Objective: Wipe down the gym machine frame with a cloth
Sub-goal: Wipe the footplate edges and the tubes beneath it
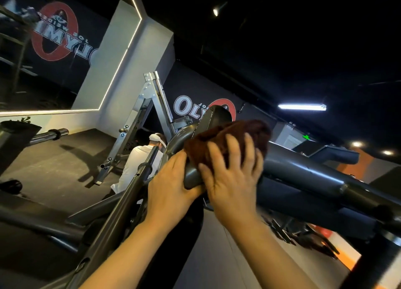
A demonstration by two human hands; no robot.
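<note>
Cloth on the frame tube

Right hand [232, 176] presses a dark red-brown cloth [230, 141] against the grey tube of the machine frame [303, 169], fingers spread over it. Left hand [169, 184] curls around the tube's lower end just beside it. A black pad [214, 117] sits above the cloth.

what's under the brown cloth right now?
The brown cloth lies on the grey frame tube, pressed there by the right hand. The left hand holds the tube's end. The tube surface beneath the cloth is covered, so its state cannot be seen.
</note>
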